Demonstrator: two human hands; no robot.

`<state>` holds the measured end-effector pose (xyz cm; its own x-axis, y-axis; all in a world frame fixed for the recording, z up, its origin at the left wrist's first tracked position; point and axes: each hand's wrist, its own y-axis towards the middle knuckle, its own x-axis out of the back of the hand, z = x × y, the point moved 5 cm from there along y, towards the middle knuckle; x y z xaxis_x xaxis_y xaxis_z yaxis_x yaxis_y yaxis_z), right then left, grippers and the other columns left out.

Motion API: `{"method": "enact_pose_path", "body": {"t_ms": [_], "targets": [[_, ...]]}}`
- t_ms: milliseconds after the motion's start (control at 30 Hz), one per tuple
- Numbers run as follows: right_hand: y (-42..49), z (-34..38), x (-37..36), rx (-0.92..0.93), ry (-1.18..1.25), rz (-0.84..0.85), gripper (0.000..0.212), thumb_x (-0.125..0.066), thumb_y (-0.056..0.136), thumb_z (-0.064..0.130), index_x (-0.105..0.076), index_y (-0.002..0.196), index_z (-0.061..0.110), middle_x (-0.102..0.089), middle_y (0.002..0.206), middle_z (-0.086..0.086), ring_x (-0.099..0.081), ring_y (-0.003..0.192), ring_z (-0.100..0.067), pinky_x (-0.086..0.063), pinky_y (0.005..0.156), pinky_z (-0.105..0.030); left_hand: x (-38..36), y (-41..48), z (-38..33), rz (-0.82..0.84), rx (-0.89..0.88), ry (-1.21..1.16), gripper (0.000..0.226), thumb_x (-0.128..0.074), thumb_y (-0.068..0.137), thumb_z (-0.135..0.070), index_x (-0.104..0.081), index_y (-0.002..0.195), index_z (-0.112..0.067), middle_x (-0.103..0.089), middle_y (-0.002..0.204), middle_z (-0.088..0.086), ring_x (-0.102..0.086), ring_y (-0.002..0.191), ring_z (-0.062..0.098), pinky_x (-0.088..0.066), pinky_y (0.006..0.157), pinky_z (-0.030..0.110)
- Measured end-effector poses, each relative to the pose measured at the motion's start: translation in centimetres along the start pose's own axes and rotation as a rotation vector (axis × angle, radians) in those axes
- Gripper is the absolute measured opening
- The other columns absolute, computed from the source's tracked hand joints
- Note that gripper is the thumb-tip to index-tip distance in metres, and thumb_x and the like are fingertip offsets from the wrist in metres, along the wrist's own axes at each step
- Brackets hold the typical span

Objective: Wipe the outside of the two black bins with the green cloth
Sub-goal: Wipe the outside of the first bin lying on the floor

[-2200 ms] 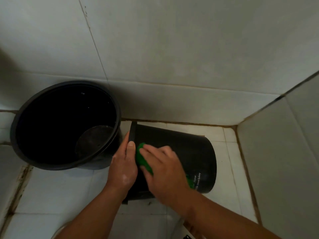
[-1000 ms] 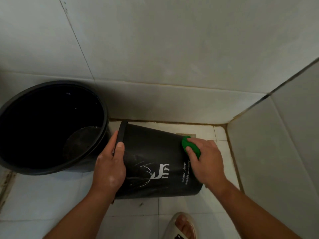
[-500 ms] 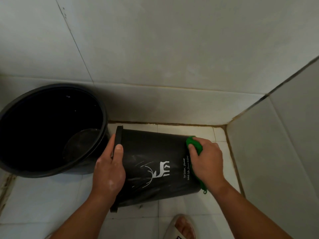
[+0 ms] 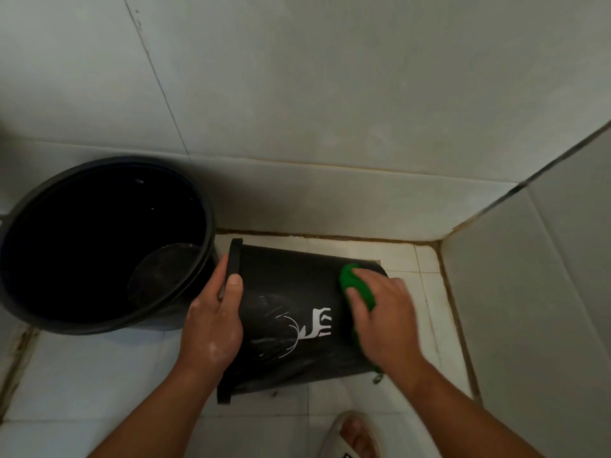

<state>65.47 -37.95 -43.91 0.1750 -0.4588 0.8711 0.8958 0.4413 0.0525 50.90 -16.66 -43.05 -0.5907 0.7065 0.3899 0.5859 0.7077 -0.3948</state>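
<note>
A small black bin [image 4: 291, 292] with a white deer print lies on its side on the tiled floor, its rim to the left. My left hand [image 4: 211, 322] grips that rim, thumb on the outside wall. My right hand [image 4: 383, 319] presses the green cloth [image 4: 355, 285] against the bin's side near its base, fingers curled over the cloth. A larger round black bin [image 4: 185, 180] stands upright at the left, touching the small one's rim; it is open at the top.
White tiled walls [image 4: 330, 94] close in behind and at the right [image 4: 545, 292], forming a corner just past the small bin. White floor tiles [image 4: 82, 375] lie in front. My sandalled foot [image 4: 353, 438] shows at the bottom edge.
My right hand slid the cloth from the rim end along the bin's side to the base end, and keeps rubbing there. The deer print has come into view. My left hand stays on the rim.
</note>
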Motion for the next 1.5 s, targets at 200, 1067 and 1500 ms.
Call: {"method": "enact_pose_path", "body": {"t_ms": [200, 1067, 1500], "targets": [[0.7, 0.5, -0.2, -0.081, -0.068, -0.038, 0.037, -0.055, 0.096, 0.034, -0.06, 0.132, 0.024, -0.066, 0.123, 0.004, -0.049, 0.106, -0.01, -0.041, 0.09, -0.026, -0.5, -0.1, 0.9, 0.017, 0.011, -0.04, 0.049, -0.025, 0.106, -0.058, -0.026, 0.155, -0.057, -0.053, 0.15, 0.007, -0.053, 0.136, 0.029, -0.045, 0.111, 0.058], [2.2, 13.0, -3.4, 0.562, 0.081, 0.393, 0.041, -0.065, 0.094, 0.031, -0.058, 0.134, 0.036, -0.06, 0.135, 0.019, -0.048, 0.114, -0.007, -0.041, 0.098, -0.035, -0.2, 0.4, 1.8, 0.024, 0.025, -0.171, 0.044, -0.037, 0.109, -0.046, -0.04, 0.152, -0.051, -0.058, 0.148, -0.005, -0.054, 0.134, 0.017, -0.043, 0.115, 0.048], [0.0, 11.3, -3.2, 0.654, -0.048, 0.428, 0.047, -0.051, 0.093, 0.041, -0.05, 0.14, 0.041, -0.054, 0.141, 0.021, -0.05, 0.109, -0.01, -0.043, 0.09, -0.037, 0.0, 0.7, 1.7, 0.034, 0.041, -0.185, 0.044, -0.039, 0.108, -0.047, -0.04, 0.151, -0.053, -0.057, 0.148, -0.004, -0.054, 0.132, 0.017, -0.044, 0.11, 0.04]]}}
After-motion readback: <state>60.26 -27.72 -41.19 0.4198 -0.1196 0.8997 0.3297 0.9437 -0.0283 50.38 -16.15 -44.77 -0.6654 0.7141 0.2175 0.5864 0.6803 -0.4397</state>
